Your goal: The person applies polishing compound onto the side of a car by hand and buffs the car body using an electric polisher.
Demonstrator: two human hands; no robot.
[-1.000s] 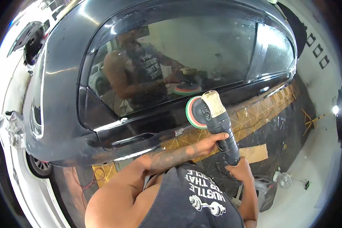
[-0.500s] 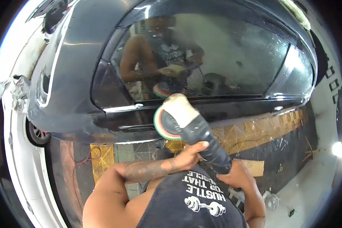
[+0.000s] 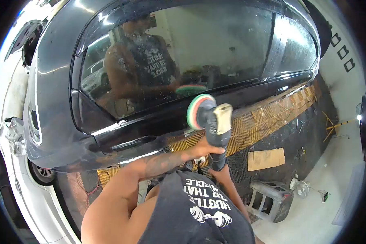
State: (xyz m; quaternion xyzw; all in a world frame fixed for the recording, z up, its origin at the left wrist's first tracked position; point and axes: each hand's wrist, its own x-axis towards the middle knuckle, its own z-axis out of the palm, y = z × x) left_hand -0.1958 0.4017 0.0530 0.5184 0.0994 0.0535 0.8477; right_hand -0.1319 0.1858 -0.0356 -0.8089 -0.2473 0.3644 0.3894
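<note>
A black power polisher (image 3: 218, 140) with a cream cover over its head is in both my hands, its body nearly upright in the view. Its round pad (image 3: 194, 112), ringed green, white and red, faces the black car door (image 3: 162, 118) just below the window; whether it touches the panel I cannot tell. My left hand (image 3: 206, 149) wraps the body behind the head, thumb across the top. Around the rear end is my right hand (image 3: 221, 172), partly hidden behind the tool. The wet-looking side window (image 3: 215, 44) carries droplets and reflects me with the pad.
A white car (image 3: 32, 195) stands close on the left. On the dark and yellow tiled floor lies a cardboard piece (image 3: 266, 159). A grey plastic step stool (image 3: 271, 201) and a small fan (image 3: 301, 188) are at the lower right. A red cord (image 3: 86, 191) runs along the floor left.
The polisher has swung from a slant to nearly upright, its pad moving right and up along the door. Both hands have moved with it. My view has shifted, and more of the stool shows.
</note>
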